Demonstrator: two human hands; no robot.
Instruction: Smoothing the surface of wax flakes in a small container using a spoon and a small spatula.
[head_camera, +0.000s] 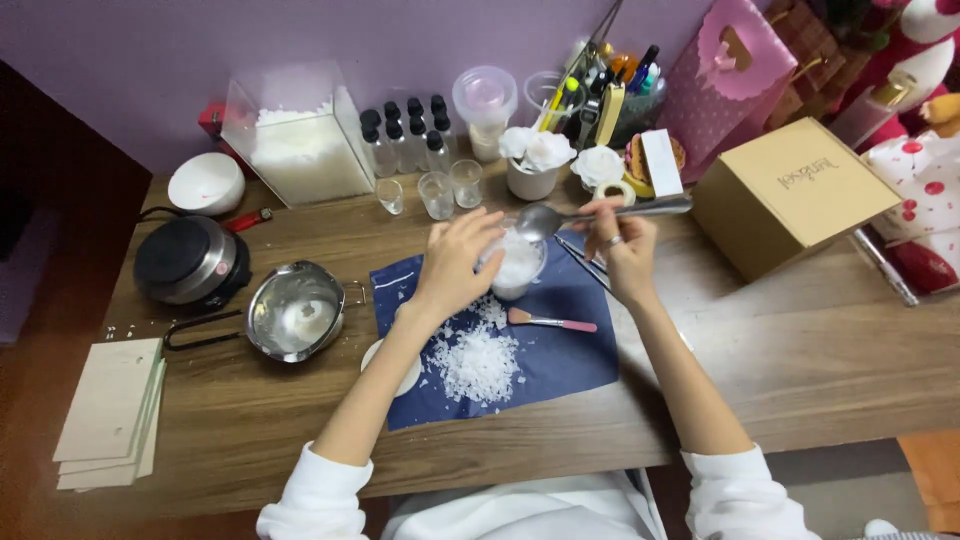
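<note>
My left hand (458, 258) rests over and grips a clear glass cup (516, 272) filled with white wax flakes, standing on a dark blue cloth (560, 350). In my right hand (622, 250) is a long metal spoon (545, 220), its bowl just above the cup's rim. A pile of loose white flakes (478, 362) lies on the cloth in front of the cup. Right of the pile lies a small brush (550, 321) with a pink handle.
A metal pouring pot (295, 310) and a small electric hotplate (188, 260) stand at the left, a clear box of flakes (300, 140) behind. Small glasses (437, 192), dark-capped bottles (405, 135), a pen holder (610, 95), a cardboard box (790, 195) and card sheets (108, 410) surround the cloth.
</note>
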